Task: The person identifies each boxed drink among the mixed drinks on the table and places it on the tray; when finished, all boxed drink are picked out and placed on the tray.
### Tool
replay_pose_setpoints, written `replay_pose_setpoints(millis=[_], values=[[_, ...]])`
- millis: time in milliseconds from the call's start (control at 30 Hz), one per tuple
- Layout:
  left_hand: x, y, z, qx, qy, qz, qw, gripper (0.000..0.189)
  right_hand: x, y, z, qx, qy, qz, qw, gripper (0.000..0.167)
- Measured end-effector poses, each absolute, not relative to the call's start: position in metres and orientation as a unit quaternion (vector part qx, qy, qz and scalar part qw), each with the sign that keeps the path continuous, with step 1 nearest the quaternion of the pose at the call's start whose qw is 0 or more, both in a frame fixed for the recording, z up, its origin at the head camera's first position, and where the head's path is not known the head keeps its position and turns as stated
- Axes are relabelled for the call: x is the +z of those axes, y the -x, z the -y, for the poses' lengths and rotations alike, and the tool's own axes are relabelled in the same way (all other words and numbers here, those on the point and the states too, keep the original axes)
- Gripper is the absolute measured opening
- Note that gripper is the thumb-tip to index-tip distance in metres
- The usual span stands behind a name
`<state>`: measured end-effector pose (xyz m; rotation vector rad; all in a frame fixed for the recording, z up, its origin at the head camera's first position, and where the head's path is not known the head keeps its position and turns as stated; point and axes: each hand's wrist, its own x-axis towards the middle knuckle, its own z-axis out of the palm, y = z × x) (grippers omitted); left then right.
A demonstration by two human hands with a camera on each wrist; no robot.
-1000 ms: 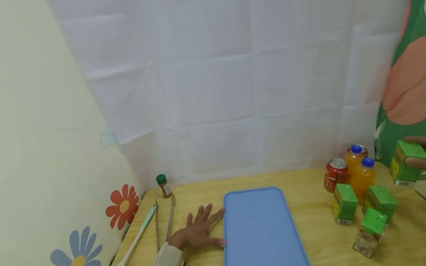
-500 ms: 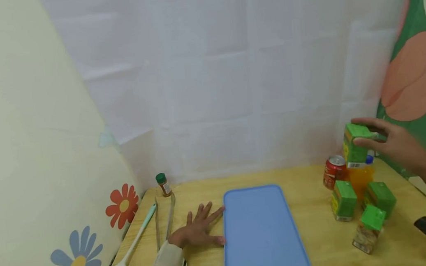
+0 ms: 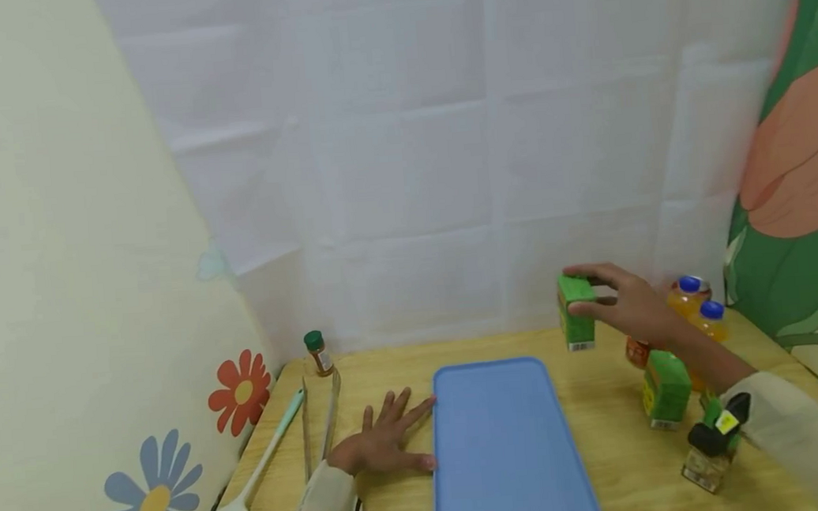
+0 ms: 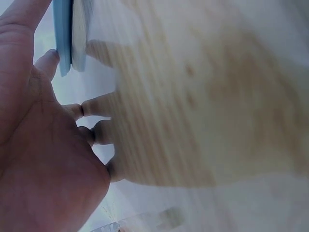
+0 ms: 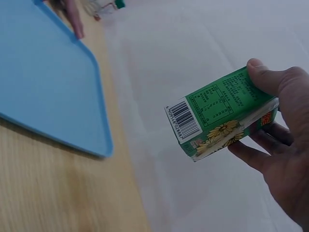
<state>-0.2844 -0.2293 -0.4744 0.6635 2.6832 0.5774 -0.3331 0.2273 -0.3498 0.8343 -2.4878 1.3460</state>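
My right hand [image 3: 629, 303] grips a green drink carton [image 3: 577, 313] between thumb and fingers. In the head view the carton is held upright, above the table beyond the far right corner of a blue tray [image 3: 508, 446]. The right wrist view shows the barcode on the base of the carton [image 5: 219, 113]. My left hand [image 3: 382, 441] has its fingers spread; thumb and index fingertip touch the tray's left rim. In the left wrist view the left hand [image 4: 43, 140] is seen from the palm side, beside the tray's edge [image 4: 63, 38].
At the right stand another green carton [image 3: 666, 386], orange drink bottles [image 3: 711, 321] and a partly hidden red can [image 3: 636, 350]. A jar [image 3: 705, 468] lies mostly behind the right wrist. At the left are a spatula [image 3: 269, 455], tongs [image 3: 329, 415] and a green-capped spice bottle [image 3: 318, 353].
My right hand has carried the green carton leftward from the far right, past the bottles and can, toward the tray. The left hand has stayed at the tray's edge.
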Motion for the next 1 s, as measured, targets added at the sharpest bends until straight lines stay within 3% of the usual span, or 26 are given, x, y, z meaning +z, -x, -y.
replay_pose_setpoints(millis=[333,567,1000], values=[[-0.472,0.284,0.229,0.213,-0.232,-0.935,0.161,0.101,-0.386,0.347,-0.16,0.487,-0.33,0.806,0.062,0.059],[-0.47,0.282,0.228,0.212,-0.229,-0.936,0.161,0.1,-0.404,0.351,-0.12,0.519,-0.305,0.798,0.031,0.06],[-0.47,0.284,0.227,0.204,-0.218,-0.94,0.165,0.101,-0.435,0.36,-0.066,0.534,-0.281,0.796,0.047,0.058]])
